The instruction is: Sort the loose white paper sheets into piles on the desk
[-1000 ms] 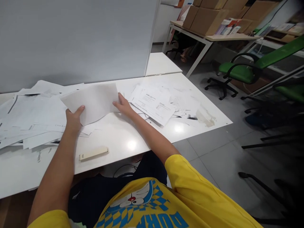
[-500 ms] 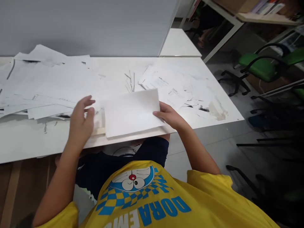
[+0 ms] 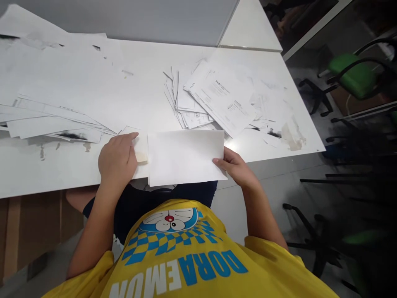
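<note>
My right hand grips the right edge of a blank white sheet of paper, thumb on top and fingers underneath. The sheet is held flat over the table's front edge; a second edge shows along its left side, so there may be more than one sheet. To its left, my left hand rests low at the table with fingers together and curled. A small pale-yellow piece shows between this hand and the sheet. What lies under the left fingers is hidden.
Printed papers and thin cut strips lie beyond the sheet. A large spread of papers covers the table's left side. A grey panel stands along the back. A green chair is on the right.
My left hand has gone from raised with fingers apart to lower, beside the pale piece. My right hand and the sheet have shifted slightly right in view. The camera view has tilted down.
</note>
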A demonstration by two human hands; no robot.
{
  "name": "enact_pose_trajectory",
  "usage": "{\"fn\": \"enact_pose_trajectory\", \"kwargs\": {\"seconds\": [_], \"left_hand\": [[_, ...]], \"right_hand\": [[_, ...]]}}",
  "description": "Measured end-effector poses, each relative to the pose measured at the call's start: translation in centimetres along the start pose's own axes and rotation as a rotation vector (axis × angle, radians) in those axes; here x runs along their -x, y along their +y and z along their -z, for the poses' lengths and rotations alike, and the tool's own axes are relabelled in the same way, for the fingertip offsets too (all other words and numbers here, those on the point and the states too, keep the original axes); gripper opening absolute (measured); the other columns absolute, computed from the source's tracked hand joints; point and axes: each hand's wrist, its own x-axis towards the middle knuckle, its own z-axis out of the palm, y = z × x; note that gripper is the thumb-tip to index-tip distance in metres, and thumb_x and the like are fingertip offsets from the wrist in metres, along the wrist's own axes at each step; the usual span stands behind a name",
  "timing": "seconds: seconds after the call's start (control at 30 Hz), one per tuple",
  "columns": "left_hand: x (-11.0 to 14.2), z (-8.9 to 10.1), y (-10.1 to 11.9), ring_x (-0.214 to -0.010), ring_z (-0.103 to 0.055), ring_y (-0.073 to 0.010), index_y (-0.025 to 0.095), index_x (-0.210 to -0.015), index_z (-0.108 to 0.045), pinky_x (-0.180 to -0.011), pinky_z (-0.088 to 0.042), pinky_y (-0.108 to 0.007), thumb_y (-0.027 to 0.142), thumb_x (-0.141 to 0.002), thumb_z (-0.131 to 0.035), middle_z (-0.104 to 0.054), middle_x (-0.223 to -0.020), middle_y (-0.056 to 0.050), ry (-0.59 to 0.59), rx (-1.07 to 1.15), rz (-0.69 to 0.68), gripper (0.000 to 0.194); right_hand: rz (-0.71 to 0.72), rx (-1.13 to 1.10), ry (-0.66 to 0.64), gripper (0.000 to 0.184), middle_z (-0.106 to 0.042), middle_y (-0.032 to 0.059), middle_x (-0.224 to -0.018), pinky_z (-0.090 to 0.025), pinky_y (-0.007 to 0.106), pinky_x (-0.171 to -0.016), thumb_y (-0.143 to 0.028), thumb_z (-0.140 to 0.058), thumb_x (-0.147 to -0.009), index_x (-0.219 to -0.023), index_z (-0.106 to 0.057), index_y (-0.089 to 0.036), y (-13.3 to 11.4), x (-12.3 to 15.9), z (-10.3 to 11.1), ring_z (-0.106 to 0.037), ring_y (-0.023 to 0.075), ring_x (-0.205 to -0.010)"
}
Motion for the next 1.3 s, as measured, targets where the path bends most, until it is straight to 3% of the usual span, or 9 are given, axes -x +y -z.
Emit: {"fn": "enact_pose_trajectory", "kwargs": {"seconds": [0.23,0.4,0.53,0.7,0.8,1.0,1.13,1.23,1.3], "left_hand": [[0.1,-0.1,0.3,-0.118,-0.066,-0.0295,0.021,-0.128,-0.068,-0.098,-0.051,-0.044,0.021,-0.096,-0.038,-0.074,-0.123,-0.009,0.0,-0.021,0.018,0.044],[0.1,0.0,0.5,-0.12,-0.065,-0.027,0.029,-0.127,-0.067,-0.101,-0.051,-0.042,0.024,-0.098,-0.039,-0.073,-0.124,-0.005,0.001,-0.012,0.032,0.04],[0.0,0.2,0.9,-0.124,-0.063,-0.0316,0.025,-0.129,-0.065,-0.105,-0.05,-0.051,0.017,-0.096,-0.04,-0.072,-0.126,-0.007,-0.063,-0.024,-0.006,0.042],[-0.2,0.4,1.6,-0.154,-0.034,-0.0366,0.021,-0.148,-0.051,-0.121,-0.033,-0.06,0.01,-0.091,-0.045,-0.046,-0.161,-0.012,-0.096,-0.026,-0.055,0.059],[-0.2,0.4,1.6,-0.159,-0.025,-0.0356,0.025,-0.155,-0.045,-0.124,-0.029,-0.06,0.008,-0.087,-0.047,-0.038,-0.167,-0.008,-0.135,-0.011,-0.08,0.07],[0.0,0.1,0.5,-0.152,-0.04,-0.0331,0.023,-0.155,-0.045,-0.122,-0.037,-0.055,0.017,-0.095,-0.04,-0.054,-0.156,-0.01,-0.039,-0.004,-0.038,0.06],[0.1,-0.2,-0.3,-0.145,-0.048,-0.0335,0.021,-0.152,-0.048,-0.118,-0.041,-0.053,0.029,-0.1,-0.039,-0.061,-0.147,-0.013,0.117,0.012,-0.013,0.053],[0.0,-0.4,-0.5,-0.141,-0.052,-0.0349,0.02,-0.15,-0.05,-0.115,-0.044,-0.053,0.038,-0.101,-0.041,-0.063,-0.143,-0.016,0.171,0.019,0.001,0.052],[-0.1,-0.5,-0.6,-0.14,-0.053,-0.036,0.018,-0.147,-0.053,-0.114,-0.044,-0.053,0.042,-0.102,-0.038,-0.065,-0.14,-0.018,0.17,0.016,-0.002,0.053]], "right_hand": [[0.014,-0.077,0.035,0.045,-0.076,0.0049,-0.113,-0.06,0.042,-0.084,-0.049,-0.073,-0.086,-0.126,-0.069,-0.029,0.9,0.5,1.0,-0.072,0.0274,-0.101],[-0.002,-0.055,-0.065,0.047,-0.076,0.0055,-0.106,-0.059,0.04,-0.078,-0.05,-0.072,-0.086,-0.126,-0.07,-0.026,0.3,0.2,-0.6,-0.071,0.0258,-0.095],[-0.009,0.013,-0.124,0.043,-0.075,0.0055,-0.102,-0.058,0.039,-0.075,-0.047,-0.068,-0.089,-0.127,-0.07,-0.027,-0.6,0.1,-1.9,-0.069,0.0251,-0.091],[-0.033,0.078,-0.111,0.041,-0.074,0.0057,-0.101,-0.057,0.038,-0.074,-0.041,-0.063,-0.09,-0.128,-0.069,-0.027,-1.5,0.4,-2.6,-0.068,0.0249,-0.091],[-0.024,0.109,-0.098,0.039,-0.073,0.0053,-0.1,-0.057,0.039,-0.077,-0.037,-0.061,-0.09,-0.126,-0.07,-0.025,-1.7,0.3,-2.9,-0.067,0.0247,-0.092],[-0.024,0.123,-0.125,0.032,-0.073,0.0053,-0.095,-0.056,0.041,-0.074,-0.04,-0.062,-0.089,-0.116,-0.071,-0.025,-2.7,0.7,-2.0,-0.068,0.0263,-0.086],[0.077,0.033,0.157,0.035,-0.075,0.0067,-0.101,-0.058,0.043,-0.079,-0.042,-0.07,-0.084,-0.114,-0.07,-0.026,-3.5,0.0,1.3,-0.07,0.0296,-0.094],[0.241,-0.132,0.482,0.051,-0.074,0.0074,-0.117,-0.056,0.044,-0.094,-0.036,-0.069,-0.077,-0.127,-0.064,-0.028,-3.7,-3.6,3.8,-0.068,0.0296,-0.113],[0.266,-0.16,0.591,0.057,-0.073,0.0076,-0.119,-0.054,0.045,-0.099,-0.034,-0.063,-0.076,-0.133,-0.059,-0.028,-3.7,-7.1,4.7,-0.066,0.0282,-0.117]]}}
